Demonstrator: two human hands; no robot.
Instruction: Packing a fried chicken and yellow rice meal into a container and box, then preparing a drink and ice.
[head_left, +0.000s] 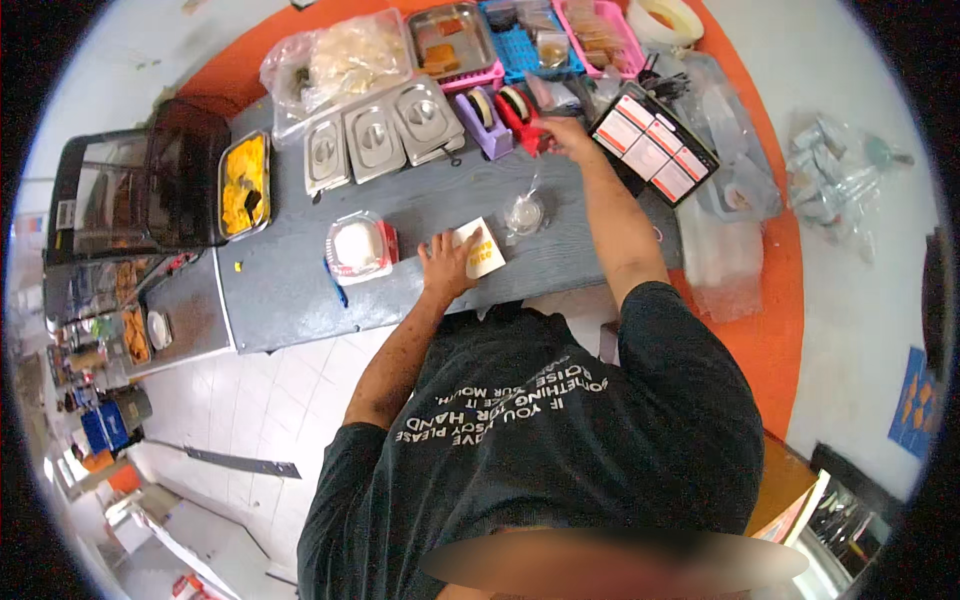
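Observation:
My left hand (448, 264) lies with spread fingers on the grey counter, its thumb over the edge of a square white card or packet (486, 251) bearing yellow print. My right hand (561, 139) reaches to the front of a red tape dispenser (514, 112); whether its fingers hold tape is not clear. A purple tape dispenser (484, 124) stands beside the red one. Left of my left hand sits a clear plastic container (360, 246) with a white domed content and a red band, beside a blue pen (337, 285). A small clear-wrapped round item (524, 214) lies between my hands.
Lidded steel pans (373, 142) and a tray of yellow food (244, 184) stand at the left. A blue basket (517, 51), a pink basket (630, 37) and a steel tray (476, 41) line the back. A tilted screen or printed board (654, 146) stands by my right forearm.

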